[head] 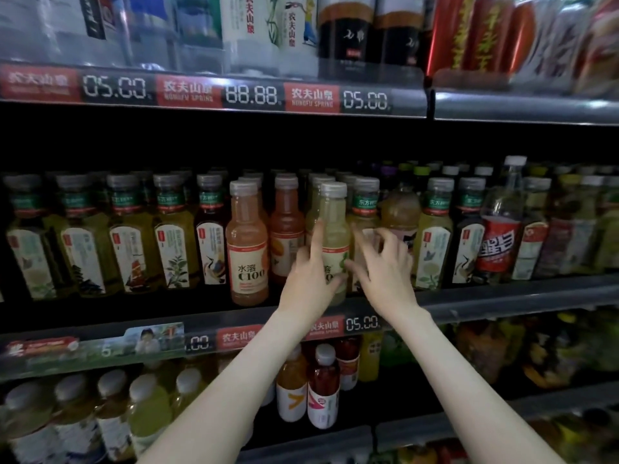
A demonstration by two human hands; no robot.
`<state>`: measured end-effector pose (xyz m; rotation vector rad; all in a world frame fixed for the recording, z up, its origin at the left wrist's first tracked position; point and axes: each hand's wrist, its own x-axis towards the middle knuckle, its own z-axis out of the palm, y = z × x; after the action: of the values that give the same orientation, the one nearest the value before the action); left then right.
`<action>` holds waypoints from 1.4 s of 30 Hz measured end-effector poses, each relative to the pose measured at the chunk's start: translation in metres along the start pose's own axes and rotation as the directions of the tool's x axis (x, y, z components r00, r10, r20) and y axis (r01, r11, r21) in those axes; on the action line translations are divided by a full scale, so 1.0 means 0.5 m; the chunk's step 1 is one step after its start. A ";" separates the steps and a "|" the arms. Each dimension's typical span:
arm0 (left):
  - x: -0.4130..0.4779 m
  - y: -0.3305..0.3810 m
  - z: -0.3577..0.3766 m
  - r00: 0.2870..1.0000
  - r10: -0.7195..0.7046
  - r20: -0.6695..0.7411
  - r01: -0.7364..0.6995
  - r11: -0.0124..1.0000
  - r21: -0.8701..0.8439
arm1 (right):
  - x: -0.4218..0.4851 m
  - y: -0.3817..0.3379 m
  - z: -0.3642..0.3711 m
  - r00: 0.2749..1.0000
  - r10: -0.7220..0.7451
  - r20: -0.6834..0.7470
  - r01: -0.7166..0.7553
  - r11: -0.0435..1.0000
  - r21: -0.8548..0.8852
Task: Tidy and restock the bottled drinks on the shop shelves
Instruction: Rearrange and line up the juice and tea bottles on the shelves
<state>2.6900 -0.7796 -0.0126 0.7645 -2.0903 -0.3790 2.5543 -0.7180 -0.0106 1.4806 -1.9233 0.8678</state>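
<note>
Head view, middle shelf [502, 304], front row near the centre of its front edge. Item: lime bottle [333, 222], standing upright with its long axis vertical, base at the shelf's front edge, directly ahead of and just above both wrists. Position among neighbours: between an orange bottle [248, 249] on its left and a tea bottle [366, 202] on its right, set slightly forward of the row behind. Appearance: clear plastic, pale yellow-green drink, grey screw cap, waisted neck, a white label with a lime picture and dark lettering partly hidden by fingers. Left hand [310, 276]: on the bottle's left flank, index finger straight up along the side, thumb wrapped across the lower label; judged to be gripping it. Right hand [385, 269]: just beside the bottle's right flank, fingers loosely curled with tips at the tea bottle's label; whether it pinches anything cannot be told. Nearer hand: the left, already in contact. Likely next move, as a judgement: a small slide or turn of the upright bottle to face its label out and line it up above the price strip [361, 324].
</note>
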 end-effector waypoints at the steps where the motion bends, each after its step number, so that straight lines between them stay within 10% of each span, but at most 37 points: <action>1: 0.002 0.002 0.003 1.000 -0.014 -0.007 0.014 1.000 0.008 | 0.000 0.011 0.000 1.000 -0.018 0.016 0.019 0.998 -0.055; 10: 0.003 0.022 0.041 0.988 -0.094 -0.123 0.109 0.987 0.120 | 0.017 0.072 -0.012 0.986 -0.125 0.107 0.148 0.960 -0.236; 16: 0.006 0.031 0.059 0.979 -0.118 -0.165 0.147 0.974 0.175 | 0.065 0.050 -0.031 0.985 -0.080 -0.151 0.100 0.987 0.124; 25: -0.008 0.023 0.033 0.988 -0.099 -0.120 0.115 0.984 0.134 | 0.102 0.015 -0.017 0.999 0.013 -0.039 -0.006 0.987 0.160; 31: -0.009 0.014 0.023 0.990 -0.114 -0.079 0.119 0.991 0.056 | 0.046 0.034 -0.067 0.995 0.098 -0.019 -0.060 0.743 0.667; 42: -0.146 0.074 0.027 0.978 0.173 -0.115 -0.193 0.961 -0.199 | -0.094 -0.015 -0.179 0.956 -0.128 -0.263 0.280 0.665 0.693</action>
<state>2.6975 -0.7046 -0.0471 0.4519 -1.9734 -0.4418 2.5765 -0.6218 0.0121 1.9053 -1.2537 1.7251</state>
